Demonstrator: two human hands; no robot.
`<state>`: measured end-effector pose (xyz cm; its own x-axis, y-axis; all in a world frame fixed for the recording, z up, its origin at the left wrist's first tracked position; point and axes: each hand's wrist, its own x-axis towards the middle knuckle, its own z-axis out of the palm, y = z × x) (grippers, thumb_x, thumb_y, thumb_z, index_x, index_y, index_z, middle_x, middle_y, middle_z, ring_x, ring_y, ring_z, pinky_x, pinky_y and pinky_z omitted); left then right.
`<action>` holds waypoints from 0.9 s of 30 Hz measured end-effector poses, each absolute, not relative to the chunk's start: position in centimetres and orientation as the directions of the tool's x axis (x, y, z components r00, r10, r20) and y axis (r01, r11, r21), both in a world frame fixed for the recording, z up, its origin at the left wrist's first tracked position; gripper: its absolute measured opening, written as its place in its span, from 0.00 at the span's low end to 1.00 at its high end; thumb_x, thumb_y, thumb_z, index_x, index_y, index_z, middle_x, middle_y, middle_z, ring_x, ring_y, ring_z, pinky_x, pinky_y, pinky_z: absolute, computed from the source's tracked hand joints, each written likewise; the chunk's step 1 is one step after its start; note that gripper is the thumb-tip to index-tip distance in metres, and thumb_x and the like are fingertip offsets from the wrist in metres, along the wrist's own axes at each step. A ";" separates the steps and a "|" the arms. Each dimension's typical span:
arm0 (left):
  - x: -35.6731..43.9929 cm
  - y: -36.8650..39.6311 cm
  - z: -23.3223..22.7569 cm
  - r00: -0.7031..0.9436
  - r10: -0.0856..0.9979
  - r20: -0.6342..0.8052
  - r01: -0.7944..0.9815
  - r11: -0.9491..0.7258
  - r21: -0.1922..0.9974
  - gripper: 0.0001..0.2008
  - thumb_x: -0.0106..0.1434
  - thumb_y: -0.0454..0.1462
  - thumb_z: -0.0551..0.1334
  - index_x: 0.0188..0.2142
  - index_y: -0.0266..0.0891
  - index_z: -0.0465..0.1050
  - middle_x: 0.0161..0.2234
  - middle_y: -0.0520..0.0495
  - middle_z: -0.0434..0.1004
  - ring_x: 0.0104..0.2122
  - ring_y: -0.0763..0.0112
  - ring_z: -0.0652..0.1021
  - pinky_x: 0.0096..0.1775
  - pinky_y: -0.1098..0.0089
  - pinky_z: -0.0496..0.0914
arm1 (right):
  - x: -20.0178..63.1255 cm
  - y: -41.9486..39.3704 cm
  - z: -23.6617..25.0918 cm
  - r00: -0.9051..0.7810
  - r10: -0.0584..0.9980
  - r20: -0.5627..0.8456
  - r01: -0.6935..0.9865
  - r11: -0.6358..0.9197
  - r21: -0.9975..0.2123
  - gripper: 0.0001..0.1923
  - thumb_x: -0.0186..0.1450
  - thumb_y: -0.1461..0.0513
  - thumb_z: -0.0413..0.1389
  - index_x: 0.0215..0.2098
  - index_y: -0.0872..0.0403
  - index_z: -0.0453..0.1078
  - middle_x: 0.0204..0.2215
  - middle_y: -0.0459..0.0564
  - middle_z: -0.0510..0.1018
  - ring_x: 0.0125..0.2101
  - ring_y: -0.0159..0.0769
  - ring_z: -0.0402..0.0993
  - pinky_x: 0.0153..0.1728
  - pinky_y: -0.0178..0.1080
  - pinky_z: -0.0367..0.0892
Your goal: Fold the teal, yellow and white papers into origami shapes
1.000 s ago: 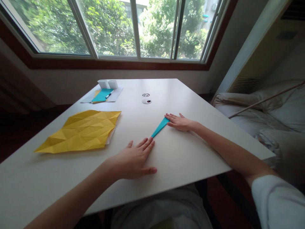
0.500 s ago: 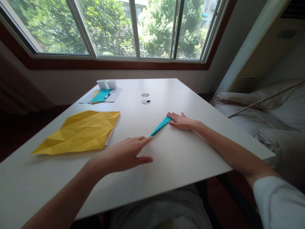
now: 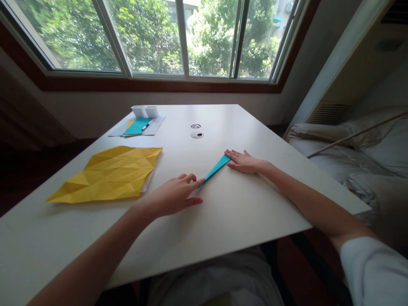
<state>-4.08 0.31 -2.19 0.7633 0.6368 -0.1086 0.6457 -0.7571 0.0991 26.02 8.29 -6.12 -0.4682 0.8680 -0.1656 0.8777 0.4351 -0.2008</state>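
A narrow, pointed strip of folded blue paper [image 3: 216, 168] lies slantwise on the white table [image 3: 242, 212]. My right hand [image 3: 242, 162] rests flat over its wide far end, fingers stretched out and covering that end. At the near, pointed end is my left hand [image 3: 178, 193], its index fingertip touching the paper and its thumb held apart below. The other fingers of that hand are slightly bent. To the left of my left hand, a creased sheet of yellow paper [image 3: 108, 174] lies spread, with a white sheet showing under its right edge.
At the back left, blue paper [image 3: 137, 126] and a pen [image 3: 147, 125] lie on white and yellow sheets, beside two small white boxes [image 3: 151, 111]. Two round cable-hole covers [image 3: 196, 135] sit in the tabletop. A covered sofa [image 3: 338, 144] stands right of the table.
My left hand has shifted slightly up along the strip, its fingers more bent, and the strip's pointed tip now shows below the index finger. My right hand stays in place on the paper.
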 end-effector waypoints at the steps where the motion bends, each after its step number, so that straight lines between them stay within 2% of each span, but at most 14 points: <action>1: -4.1 0.3 -2.2 0.765 0.635 -0.111 0.644 -0.758 0.102 0.27 0.64 0.50 0.49 0.60 0.44 0.54 0.49 0.41 0.66 0.47 0.59 0.69 0.45 0.64 0.64 | 26.0 8.3 -6.1 -0.468 0.868 -0.167 0.878 0.434 -0.202 0.38 0.63 0.41 0.32 0.66 0.48 0.34 0.65 0.47 0.38 0.63 0.47 0.34 0.58 0.60 0.33; 12: -3.6 -0.2 -1.8 0.746 0.654 -0.125 0.663 -0.746 0.062 0.23 0.63 0.47 0.53 0.56 0.46 0.60 0.48 0.41 0.68 0.44 0.58 0.72 0.44 0.62 0.66 | 26.1 8.2 -6.1 -0.481 0.862 -0.156 0.869 0.447 -0.210 0.36 0.64 0.42 0.33 0.66 0.48 0.35 0.65 0.47 0.39 0.63 0.47 0.35 0.59 0.59 0.33; 18: -3.6 -0.7 -1.8 0.737 0.664 -0.124 0.673 -0.738 0.052 0.22 0.61 0.45 0.57 0.54 0.46 0.64 0.50 0.41 0.69 0.47 0.55 0.72 0.45 0.59 0.66 | 25.9 7.9 -5.7 -0.476 0.860 -0.183 0.872 0.435 -0.226 0.36 0.64 0.42 0.32 0.65 0.47 0.35 0.65 0.47 0.38 0.63 0.46 0.34 0.58 0.59 0.32; 27: -4.2 -0.9 -1.1 0.766 0.635 -0.099 0.641 -0.765 0.058 0.15 0.59 0.46 0.59 0.44 0.47 0.73 0.42 0.43 0.75 0.45 0.55 0.73 0.45 0.60 0.66 | 26.0 8.0 -5.8 -0.479 0.860 -0.175 0.867 0.434 -0.245 0.36 0.64 0.41 0.32 0.65 0.47 0.36 0.65 0.46 0.39 0.63 0.47 0.35 0.58 0.60 0.32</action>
